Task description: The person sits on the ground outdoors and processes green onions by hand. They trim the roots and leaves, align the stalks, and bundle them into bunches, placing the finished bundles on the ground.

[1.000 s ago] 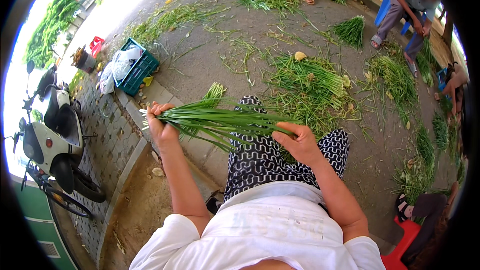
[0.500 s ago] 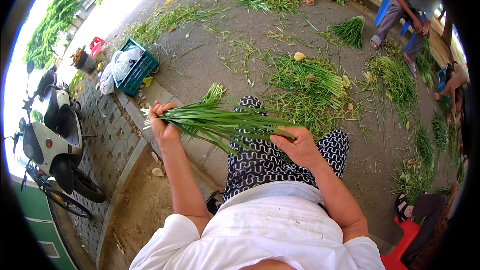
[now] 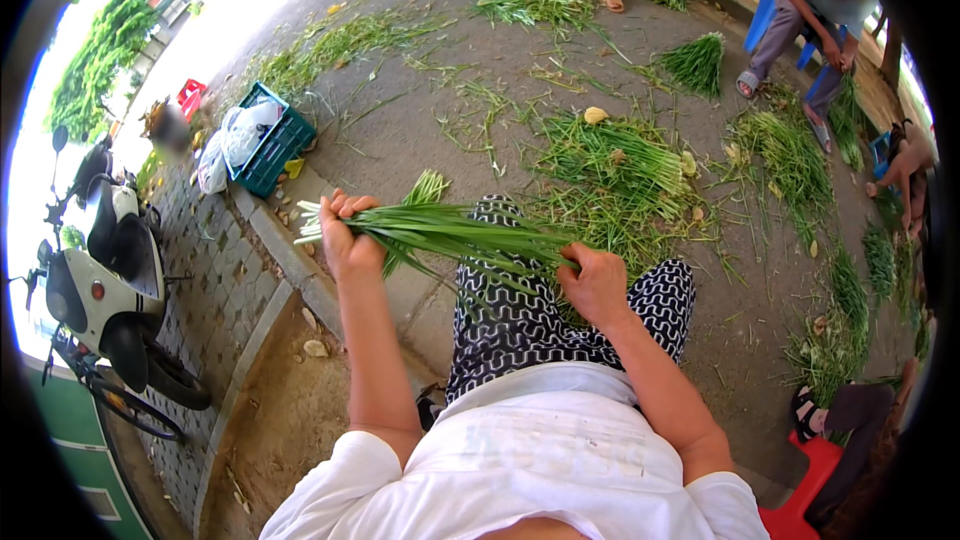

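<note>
A bunch of garlic chives (image 3: 450, 235) stretches across in front of me, above my knees. My left hand (image 3: 352, 238) is closed round it near the pale stem ends, which stick out to the left. The fingers of my right hand (image 3: 594, 285) are closed on the green leaf tips at the other end. Just beyond the bunch, another small bundle of chives (image 3: 428, 187) lies on the ground, partly hidden by the leaves. A large loose heap of chives (image 3: 640, 165) spreads on the pavement ahead of my right knee.
A green crate (image 3: 288, 148) with white plastic bags (image 3: 245, 130) stands by the kerb at left, beyond a parked scooter (image 3: 110, 280). More chive piles (image 3: 785, 165) lie at right. A person (image 3: 825, 0) sits at the far right; a red stool (image 3: 808, 485) is near right.
My right hand has closed from a looser hold onto the leaf tips and shifted slightly. My left hand has moved a little right with the bunch, and the leaves are drawn closer together.
</note>
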The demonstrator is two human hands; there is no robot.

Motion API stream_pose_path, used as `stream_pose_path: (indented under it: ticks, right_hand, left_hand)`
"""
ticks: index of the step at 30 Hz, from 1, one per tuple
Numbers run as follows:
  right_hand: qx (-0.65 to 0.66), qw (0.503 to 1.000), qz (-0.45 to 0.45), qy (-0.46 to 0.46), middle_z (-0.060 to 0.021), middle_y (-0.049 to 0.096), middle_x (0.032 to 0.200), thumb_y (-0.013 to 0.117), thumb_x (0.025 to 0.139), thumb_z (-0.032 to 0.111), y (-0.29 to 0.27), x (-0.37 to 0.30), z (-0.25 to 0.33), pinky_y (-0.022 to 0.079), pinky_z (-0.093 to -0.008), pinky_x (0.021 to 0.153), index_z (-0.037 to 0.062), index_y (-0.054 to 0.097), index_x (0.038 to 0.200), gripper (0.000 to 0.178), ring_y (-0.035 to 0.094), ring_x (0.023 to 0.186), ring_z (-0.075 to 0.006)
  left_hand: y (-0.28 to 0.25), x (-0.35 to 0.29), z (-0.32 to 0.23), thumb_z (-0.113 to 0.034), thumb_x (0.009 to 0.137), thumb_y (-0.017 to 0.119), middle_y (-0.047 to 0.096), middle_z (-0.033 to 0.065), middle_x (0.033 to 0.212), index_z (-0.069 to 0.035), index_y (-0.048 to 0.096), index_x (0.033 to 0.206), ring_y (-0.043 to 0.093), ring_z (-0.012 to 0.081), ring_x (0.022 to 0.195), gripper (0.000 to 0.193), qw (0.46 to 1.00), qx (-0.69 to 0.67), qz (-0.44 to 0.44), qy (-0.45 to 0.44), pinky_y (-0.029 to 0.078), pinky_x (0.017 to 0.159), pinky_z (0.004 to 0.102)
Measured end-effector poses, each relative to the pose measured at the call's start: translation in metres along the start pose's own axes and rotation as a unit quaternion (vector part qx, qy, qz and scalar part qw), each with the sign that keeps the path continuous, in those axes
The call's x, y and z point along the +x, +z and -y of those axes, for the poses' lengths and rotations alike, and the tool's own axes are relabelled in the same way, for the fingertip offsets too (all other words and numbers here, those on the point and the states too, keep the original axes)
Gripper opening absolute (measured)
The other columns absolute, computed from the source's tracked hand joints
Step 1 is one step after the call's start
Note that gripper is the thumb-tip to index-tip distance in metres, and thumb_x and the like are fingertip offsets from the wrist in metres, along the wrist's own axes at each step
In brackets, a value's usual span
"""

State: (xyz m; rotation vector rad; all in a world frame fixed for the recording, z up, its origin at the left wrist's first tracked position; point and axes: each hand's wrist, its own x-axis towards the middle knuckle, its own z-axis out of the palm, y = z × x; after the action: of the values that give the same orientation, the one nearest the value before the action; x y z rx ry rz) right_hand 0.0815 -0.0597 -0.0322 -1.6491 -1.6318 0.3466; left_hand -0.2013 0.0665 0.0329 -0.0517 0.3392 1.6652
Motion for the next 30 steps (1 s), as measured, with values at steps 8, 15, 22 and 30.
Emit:
stream_pose_path:
  ticks: [8, 15, 22, 30]
  right_hand:
    - [-0.016, 0.986, -0.039, 0.162, -0.0136, 0.06, 0.066, 0.06, 0.074, 0.012, -0.011, -0.021, -0.101, 0.045, -0.0349, 0.054, 0.0006, 0.06, 0.081, 0.013, 0.06, 0.059, -0.0252]
    - [0.191, 0.951, 0.02, 0.241, -0.0036, 0.053, 0.063, 0.061, 0.08, 0.013, -0.019, -0.02, -0.095, 0.034, -0.0257, 0.048, -0.0084, 0.056, 0.105, 0.033, 0.043, 0.055, -0.0064]
    - [0.206, 0.928, 0.04, 0.309, -0.0024, 0.055, 0.066, 0.06, 0.083, 0.015, -0.03, -0.034, -0.114, 0.035, -0.0245, 0.048, -0.0118, 0.044, 0.124, 0.052, 0.043, 0.055, -0.0048]
    - [0.245, 0.901, 0.101, 0.344, -0.0039, 0.059, 0.071, 0.061, 0.083, 0.015, -0.009, -0.04, -0.102, 0.043, -0.0208, 0.046, -0.0101, 0.044, 0.125, 0.052, 0.051, 0.056, -0.0063]
  left_hand:
    - [0.091, 0.011, 0.044, -0.031, 0.092, 0.052, 0.04, -0.0053, 0.06, -0.009, 0.048, 0.085, 0.038, 0.0052, 0.051, 0.024, 0.966, 0.138, 0.186, 0.111, 0.039, 0.05, 0.0241]
    - [0.079, -0.042, 0.143, -0.017, 0.08, 0.066, 0.061, 0.0035, 0.077, -0.009, 0.056, 0.074, 0.058, 0.0168, 0.07, 0.014, 0.73, 0.445, 0.462, 0.237, 0.047, 0.065, 0.032]
    - [-0.085, -0.077, 0.112, -0.011, 0.081, 0.062, 0.063, 0.0057, 0.082, -0.006, 0.061, 0.081, 0.059, 0.0202, 0.084, 0.005, 0.611, 0.561, 0.558, 0.001, 0.045, 0.084, 0.0352]
    - [-0.11, -0.077, 0.028, -0.006, 0.08, 0.06, 0.061, 0.0051, 0.064, -0.005, 0.061, 0.068, 0.058, 0.0153, 0.068, 0.013, 0.719, 0.603, 0.318, -0.139, 0.043, 0.092, 0.0367]
